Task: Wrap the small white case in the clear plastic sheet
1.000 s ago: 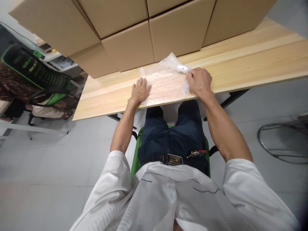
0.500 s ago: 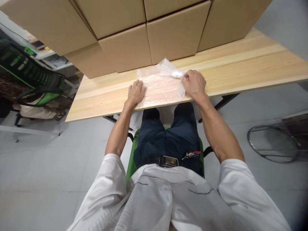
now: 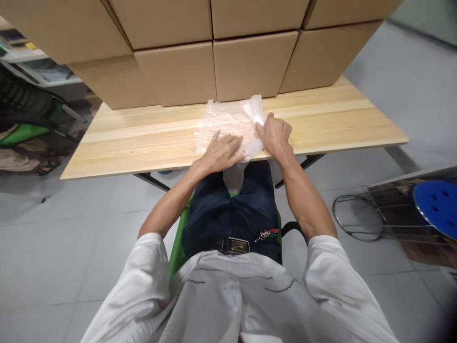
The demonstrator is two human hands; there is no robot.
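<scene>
A thin, crinkled sheet of clear, slightly pinkish plastic wrap (image 3: 223,120) lies spread on the wooden table (image 3: 143,136) in front of me. Across its lower part rests my left hand (image 3: 224,150), fingers apart and pressing lightly on the film. My right hand (image 3: 275,136) is closed on the right side of the wrap, where the film is folded over. Inside that fold shows a whitish object (image 3: 260,117), mostly covered by film and fingers, so its kind is hidden.
Stacked cardboard boxes (image 3: 174,71) form a wall along the table's far side. On the right stand a blue-topped stool (image 3: 439,207) and a metal ring frame (image 3: 357,216). At the left are an office chair (image 3: 24,100) and part of another person's leg and sandal (image 3: 46,166).
My left hand has moved right, from the wrap's left edge onto its lower middle. My right hand has pulled the folded side slightly inward and nearer. The camera view has shifted right.
</scene>
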